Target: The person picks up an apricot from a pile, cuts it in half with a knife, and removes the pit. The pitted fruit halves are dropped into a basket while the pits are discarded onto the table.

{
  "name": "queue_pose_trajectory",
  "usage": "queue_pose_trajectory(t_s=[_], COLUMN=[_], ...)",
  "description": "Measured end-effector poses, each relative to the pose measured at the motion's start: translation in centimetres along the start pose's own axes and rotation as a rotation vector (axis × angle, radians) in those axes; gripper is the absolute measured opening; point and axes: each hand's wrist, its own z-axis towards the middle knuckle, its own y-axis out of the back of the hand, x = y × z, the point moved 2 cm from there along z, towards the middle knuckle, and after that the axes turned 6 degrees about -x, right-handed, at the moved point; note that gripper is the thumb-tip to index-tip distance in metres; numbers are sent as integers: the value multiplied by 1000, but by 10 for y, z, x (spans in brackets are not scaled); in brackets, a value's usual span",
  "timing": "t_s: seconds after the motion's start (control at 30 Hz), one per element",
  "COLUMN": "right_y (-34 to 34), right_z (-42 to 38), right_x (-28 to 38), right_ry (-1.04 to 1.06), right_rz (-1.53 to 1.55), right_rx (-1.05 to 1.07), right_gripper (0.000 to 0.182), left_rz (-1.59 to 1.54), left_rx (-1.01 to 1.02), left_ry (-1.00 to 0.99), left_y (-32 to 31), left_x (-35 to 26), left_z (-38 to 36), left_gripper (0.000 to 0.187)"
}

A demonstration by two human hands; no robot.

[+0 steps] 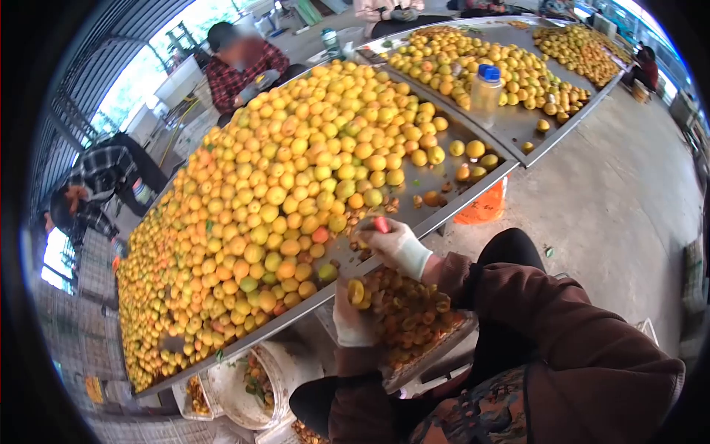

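My left hand [350,320], in a white glove, is closed around a yellow apricot [360,294] that looks cut open. Just above and to the right, my right hand [399,244], also gloved, grips a small tool with a red handle [381,224]; its working end is hidden. Both hands are at the near edge of a metal table [473,194]. Beneath them a crate [429,354] is filled with split apricot pieces [410,314]. A large heap of whole yellow and orange apricots [274,192] covers most of the table before me.
A blue-capped plastic jar [486,92] stands on the adjoining table among more apricots. White buckets [277,370] sit below at the left, and an orange bucket [484,203] is under the table corner. A person in a checked shirt [248,70] sits across; others work around the tables.
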Motion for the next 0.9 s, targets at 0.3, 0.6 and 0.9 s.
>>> queue_pose_trajectory(t_s=[0.3, 0.6, 0.9], right_y=[119, 170, 34], right_z=[120, 161, 1], right_x=[91, 83, 55], right_ry=[566, 393, 245], right_rz=[-1395, -1420, -760], right_rx=[-423, -373, 512], right_gripper=[28, 42, 40], left_rz=[41, -323, -565], left_rx=[210, 370, 229], left_ry=[281, 485, 294], left_y=[-7, -27, -21], left_x=[72, 36, -17], left_z=[-10, 0, 8], left_gripper=[26, 29, 36])
